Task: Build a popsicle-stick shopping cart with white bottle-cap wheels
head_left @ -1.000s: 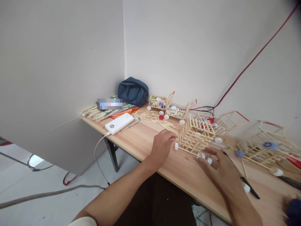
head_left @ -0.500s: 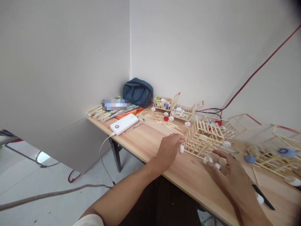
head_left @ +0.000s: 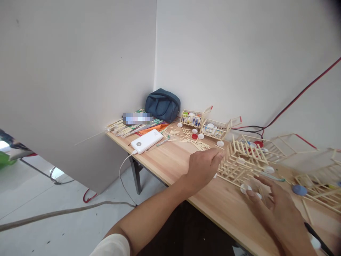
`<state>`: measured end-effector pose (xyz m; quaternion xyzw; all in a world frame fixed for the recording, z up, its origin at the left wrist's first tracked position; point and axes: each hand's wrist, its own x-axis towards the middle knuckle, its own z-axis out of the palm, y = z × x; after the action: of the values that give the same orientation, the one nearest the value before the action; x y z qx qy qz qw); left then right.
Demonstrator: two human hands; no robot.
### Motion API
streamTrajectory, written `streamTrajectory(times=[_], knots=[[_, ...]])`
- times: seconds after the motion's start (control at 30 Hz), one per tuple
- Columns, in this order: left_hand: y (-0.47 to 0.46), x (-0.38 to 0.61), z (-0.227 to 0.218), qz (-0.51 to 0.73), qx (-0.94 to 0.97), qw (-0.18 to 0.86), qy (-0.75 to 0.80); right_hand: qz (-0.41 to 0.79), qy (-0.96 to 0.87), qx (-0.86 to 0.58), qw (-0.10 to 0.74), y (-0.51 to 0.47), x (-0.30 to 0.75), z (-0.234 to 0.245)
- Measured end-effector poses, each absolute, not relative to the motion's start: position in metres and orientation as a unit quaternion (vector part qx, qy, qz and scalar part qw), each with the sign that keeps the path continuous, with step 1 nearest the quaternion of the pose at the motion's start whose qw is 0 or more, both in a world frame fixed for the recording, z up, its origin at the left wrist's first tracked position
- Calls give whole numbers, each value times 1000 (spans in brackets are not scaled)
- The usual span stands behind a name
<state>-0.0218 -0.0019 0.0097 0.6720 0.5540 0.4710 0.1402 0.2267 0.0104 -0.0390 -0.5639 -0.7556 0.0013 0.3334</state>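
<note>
A small cart built of wooden sticks (head_left: 241, 161) lies on its side on the wooden table (head_left: 176, 156), white bottle-cap wheels at its near edge. My left hand (head_left: 204, 165) is curled against the cart's left end, its fingers bent around a white cap wheel that is mostly hidden. My right hand (head_left: 274, 204) hovers at the cart's near side with its fingers spread, the fingertips touching a white cap wheel (head_left: 244, 188).
Two finished stick carts (head_left: 205, 122) holding caps stand at the back. Loose sticks and caps (head_left: 195, 140), a white power bank (head_left: 146, 141), a blue bag (head_left: 163, 105) and stick packets (head_left: 128, 126) lie to the left. More stick frames (head_left: 317, 177) and a black tool (head_left: 318, 238) lie to the right.
The view has swung left, so everything has slid right in the picture. My left hand has closed in over the white cap at the cart's end. My right hand stays at the cart's near wheels.
</note>
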Motion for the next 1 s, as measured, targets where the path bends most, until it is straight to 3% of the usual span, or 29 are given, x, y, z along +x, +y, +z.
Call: streamTrajectory(times=[0.87,1.0], knots=[[41,-12,1,585,653,173,448,-6,-728,-571,380,10,226,-39],[36,-18,0,593,657,132,447,-7,-723,-572,388,5,221,-34]])
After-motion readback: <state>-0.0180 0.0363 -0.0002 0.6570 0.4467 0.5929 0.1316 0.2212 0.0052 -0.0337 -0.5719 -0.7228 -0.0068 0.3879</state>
